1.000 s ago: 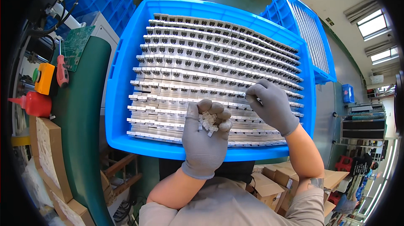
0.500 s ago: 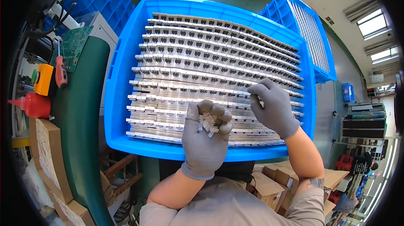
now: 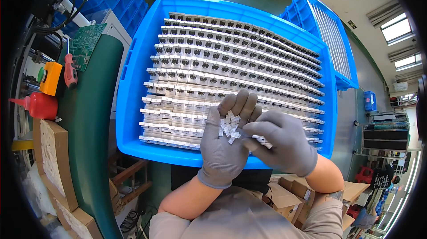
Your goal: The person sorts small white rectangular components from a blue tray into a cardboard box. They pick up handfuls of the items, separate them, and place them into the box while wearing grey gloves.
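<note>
We log a shift: the right hand (image 3: pixel 284 143), over the rows of white modules (image 3: pixel 191 63) half a second ago, is now beside the left palm, thumb and forefinger apart; whether they touch a piece, we cannot tell. The left hand (image 3: pixel 224 152) is palm up, fingers more opened out, small translucent pieces (image 3: pixel 231 128) heaped on it above the blue tote (image 3: pixel 126 114). We judge attention has moved from rows to heap

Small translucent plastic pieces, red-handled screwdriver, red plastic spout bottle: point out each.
Small translucent plastic pieces (image 3: pixel 229 128), head view: pile's middle.
Red-handled screwdriver (image 3: pixel 70 69), head view: handle.
Red plastic spout bottle (image 3: pixel 43 105), head view: body.
</note>
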Available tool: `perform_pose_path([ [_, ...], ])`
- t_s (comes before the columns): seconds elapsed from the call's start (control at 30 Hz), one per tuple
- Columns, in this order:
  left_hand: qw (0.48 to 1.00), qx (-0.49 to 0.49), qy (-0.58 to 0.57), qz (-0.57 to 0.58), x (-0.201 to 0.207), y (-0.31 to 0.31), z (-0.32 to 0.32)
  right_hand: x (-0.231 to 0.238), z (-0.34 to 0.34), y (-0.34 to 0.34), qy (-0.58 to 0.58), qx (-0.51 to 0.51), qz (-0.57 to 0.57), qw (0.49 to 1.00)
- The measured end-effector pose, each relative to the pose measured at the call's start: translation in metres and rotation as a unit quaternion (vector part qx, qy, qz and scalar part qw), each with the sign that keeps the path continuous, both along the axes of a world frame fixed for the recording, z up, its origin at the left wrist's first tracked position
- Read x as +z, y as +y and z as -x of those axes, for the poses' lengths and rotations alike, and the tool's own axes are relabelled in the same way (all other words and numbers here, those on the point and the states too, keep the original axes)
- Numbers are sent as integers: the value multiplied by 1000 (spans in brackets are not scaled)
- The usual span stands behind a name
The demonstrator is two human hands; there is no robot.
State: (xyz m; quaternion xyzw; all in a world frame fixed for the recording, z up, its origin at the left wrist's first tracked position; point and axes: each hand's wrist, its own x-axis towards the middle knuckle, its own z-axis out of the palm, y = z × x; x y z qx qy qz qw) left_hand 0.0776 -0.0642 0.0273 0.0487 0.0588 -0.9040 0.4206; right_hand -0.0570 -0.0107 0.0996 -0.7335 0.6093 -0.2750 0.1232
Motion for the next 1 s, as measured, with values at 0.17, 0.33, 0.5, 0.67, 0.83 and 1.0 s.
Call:
perform_pose_path([
  [0.17, 1000, 3, -11, 6, 2, 2, 1, -2, -16, 0, 69, 4, -15, 997],
  [0.33, 1000, 3, 25, -18, -2, 1, 0, 1, -15, 2, 34, 0, 19, 999],
  [0.5, 999, 5, 23, -24, -1, 2, -4, 8, 10, -7, -97, -64, 32, 993],
  [0.67, 999, 18, 5, -43, 4, -1, -5, -5, 38, -17, -151, -65, -1, 986],
  [0.83, 999, 42, -16, -9, 3, -10, -14, -26, 54, -28, -28, -168, -67, 983],
  [1.0, 998, 54, -19, 13, 0, -14, -19, -51, 52, -27, 72, -144, -73, 984],
])
